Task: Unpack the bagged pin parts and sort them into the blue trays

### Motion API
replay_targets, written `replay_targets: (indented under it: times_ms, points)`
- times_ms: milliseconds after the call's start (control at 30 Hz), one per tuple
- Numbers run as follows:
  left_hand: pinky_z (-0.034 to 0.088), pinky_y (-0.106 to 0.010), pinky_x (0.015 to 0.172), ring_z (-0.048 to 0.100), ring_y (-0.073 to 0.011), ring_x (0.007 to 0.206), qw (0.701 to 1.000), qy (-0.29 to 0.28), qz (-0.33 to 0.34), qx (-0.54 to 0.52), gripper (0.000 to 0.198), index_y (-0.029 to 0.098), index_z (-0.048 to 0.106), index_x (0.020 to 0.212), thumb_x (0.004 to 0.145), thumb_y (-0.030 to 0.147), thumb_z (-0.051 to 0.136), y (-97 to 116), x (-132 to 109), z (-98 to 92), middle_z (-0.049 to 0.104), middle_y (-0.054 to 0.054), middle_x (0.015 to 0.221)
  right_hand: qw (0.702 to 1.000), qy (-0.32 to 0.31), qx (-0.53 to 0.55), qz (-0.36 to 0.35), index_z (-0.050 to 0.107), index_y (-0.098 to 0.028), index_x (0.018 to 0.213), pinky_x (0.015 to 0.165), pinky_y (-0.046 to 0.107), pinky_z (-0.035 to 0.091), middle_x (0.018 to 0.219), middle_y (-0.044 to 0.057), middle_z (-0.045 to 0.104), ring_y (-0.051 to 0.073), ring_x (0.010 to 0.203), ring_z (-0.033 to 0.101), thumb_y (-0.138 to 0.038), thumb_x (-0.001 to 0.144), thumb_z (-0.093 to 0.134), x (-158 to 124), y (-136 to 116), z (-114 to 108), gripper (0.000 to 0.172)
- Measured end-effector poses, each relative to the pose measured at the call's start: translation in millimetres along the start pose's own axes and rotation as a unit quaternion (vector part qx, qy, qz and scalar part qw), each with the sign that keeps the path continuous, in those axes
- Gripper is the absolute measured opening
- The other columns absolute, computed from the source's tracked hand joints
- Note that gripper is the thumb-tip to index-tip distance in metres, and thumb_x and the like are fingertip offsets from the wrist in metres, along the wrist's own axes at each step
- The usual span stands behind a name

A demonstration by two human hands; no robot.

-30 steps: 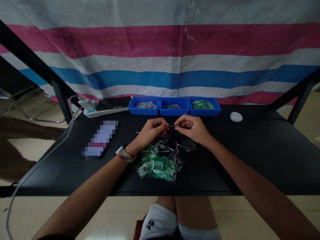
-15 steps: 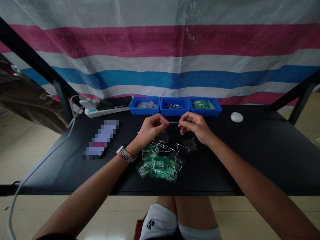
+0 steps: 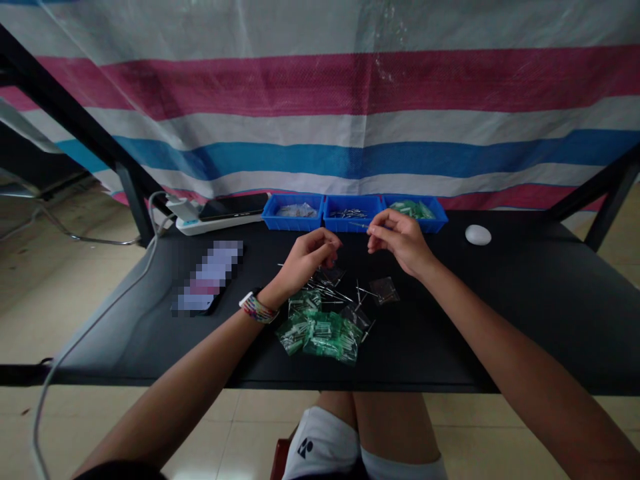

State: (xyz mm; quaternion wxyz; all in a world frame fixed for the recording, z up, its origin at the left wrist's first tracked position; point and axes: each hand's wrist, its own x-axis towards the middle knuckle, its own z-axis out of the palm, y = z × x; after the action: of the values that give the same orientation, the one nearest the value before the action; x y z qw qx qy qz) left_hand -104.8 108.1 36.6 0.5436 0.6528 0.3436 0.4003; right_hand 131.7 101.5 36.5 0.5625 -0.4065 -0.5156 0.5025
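A thin metal blind rivet (image 3: 358,225) is pinched by its right end between the thumb and fingers of my right hand (image 3: 397,240). Its free end points left, over the front of the middle blue bin (image 3: 353,223). My left hand (image 3: 313,259) is closed, thumb against curled fingers, and whatever lies inside is hidden. Below it is a loose pile of blind rivets (image 3: 327,291) on the black table. Nearer me are several green plastic packets (image 3: 323,333) with pale parts inside. A small clear packet (image 3: 384,291) lies below my right hand.
A left blue bin (image 3: 293,223) holds clear packets; a right blue bin (image 3: 430,225) holds green ones. A phone (image 3: 235,207) rests on a white power strip (image 3: 215,225). Another phone (image 3: 210,277) lies at left, and a white mouse-like object (image 3: 478,235) at right.
My left hand has let go of the rivet's left end. My right hand has moved up and slightly right with the rivet, towards the bins.
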Motion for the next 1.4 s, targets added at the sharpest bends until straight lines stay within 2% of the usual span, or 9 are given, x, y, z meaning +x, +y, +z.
replay_targets:
  times_ms: [100,167,267,367,467,567,800,1033,1400]
  points:
    - [0.048,-0.023,0.059,0.061,-0.0118,0.06,1.0,-0.007,0.001,0.003,0.023,0.014,0.068,0.094,0.093,0.037,0.067,1,-1,-0.3,0.065,-0.001,0.071,0.999,0.039,-0.021,-0.004,0.074,-0.022,0.109,0.055,0.027,0.063,0.104,0.004,0.076,0.011,0.06,0.069,-0.04,0.075,0.09,13,-1,-7,0.042]
    - [0.047,-0.024,0.059,0.061,-0.0122,0.06,1.0,-0.008,0.005,0.004,0.022,0.014,0.068,0.094,0.093,0.037,0.067,3,-1,-0.6,0.065,-0.001,0.071,0.998,0.048,-0.028,0.003,0.075,-0.023,0.117,0.052,0.025,0.059,0.102,0.003,0.075,0.009,0.058,0.066,-0.043,0.078,0.088,14,0,-11,0.046]
    - [0.047,-0.024,0.059,0.061,-0.0123,0.06,1.0,-0.009,0.007,0.001,0.022,0.015,0.068,0.093,0.092,0.037,0.068,4,-1,-1.0,0.065,-0.001,0.071,0.998,0.042,-0.037,0.02,0.077,-0.02,0.101,0.043,0.021,0.047,0.079,-0.002,0.065,0.007,0.05,0.057,-0.045,0.081,0.084,7,2,-17,0.033]
    - [0.046,-0.024,0.059,0.061,-0.0121,0.06,1.0,-0.014,0.005,0.007,0.022,0.014,0.069,0.09,0.091,0.036,0.067,5,-1,-0.5,0.064,-0.001,0.07,0.99,-0.06,-0.103,0.073,0.076,-0.018,0.09,0.042,0.022,0.039,0.07,-0.003,0.061,0.008,0.047,0.051,-0.046,0.082,0.083,-3,2,-22,0.029]
    - [0.046,-0.024,0.059,0.06,-0.0122,0.059,1.0,-0.018,0.0,0.025,0.021,0.015,0.069,0.087,0.091,0.035,0.066,6,-1,0.9,0.063,0.0,0.068,0.951,-0.189,-0.233,0.077,0.077,-0.017,0.089,0.049,0.024,0.038,0.071,-0.002,0.064,0.01,0.054,0.053,-0.039,0.079,0.085,-10,-2,-21,0.025]
    - [0.046,-0.024,0.058,0.059,-0.0125,0.059,0.999,-0.017,-0.004,0.038,0.021,0.015,0.068,0.085,0.09,0.035,0.066,7,-2,1.7,0.063,-0.001,0.068,0.901,-0.253,-0.349,0.044,0.072,-0.017,0.076,0.057,0.025,0.038,0.066,-0.003,0.061,0.011,0.059,0.054,-0.031,0.081,0.084,-19,-8,-10,0.019]
    - [0.047,-0.024,0.057,0.059,-0.0125,0.059,0.999,-0.016,-0.005,0.045,0.022,0.015,0.068,0.084,0.09,0.036,0.065,5,-1,1.1,0.063,-0.001,0.068,0.83,-0.228,-0.509,0.002,0.068,-0.021,0.084,0.059,0.027,0.033,0.076,-0.003,0.068,0.012,0.064,0.057,-0.027,0.082,0.084,-41,-15,21,0.018]
    - [0.048,-0.023,0.057,0.059,-0.0122,0.06,0.998,-0.028,-0.015,0.055,0.02,0.016,0.066,0.084,0.089,0.035,0.067,2,-1,2.6,0.063,0.0,0.07,0.899,-0.189,-0.395,0.023,0.069,-0.021,0.094,0.064,0.025,0.043,0.076,-0.003,0.072,0.014,0.069,0.067,-0.006,0.078,0.076,-36,3,20,0.022]
    - [0.048,-0.021,0.058,0.06,-0.0112,0.062,0.995,-0.06,-0.017,0.082,0.02,0.016,0.067,0.086,0.089,0.036,0.07,-3,-3,4.3,0.065,0.0,0.076,0.965,-0.169,-0.201,-0.004,0.063,-0.022,0.095,0.064,0.027,0.05,0.077,-0.002,0.068,0.014,0.067,0.063,-0.021,0.076,0.078,-30,14,20,0.024]
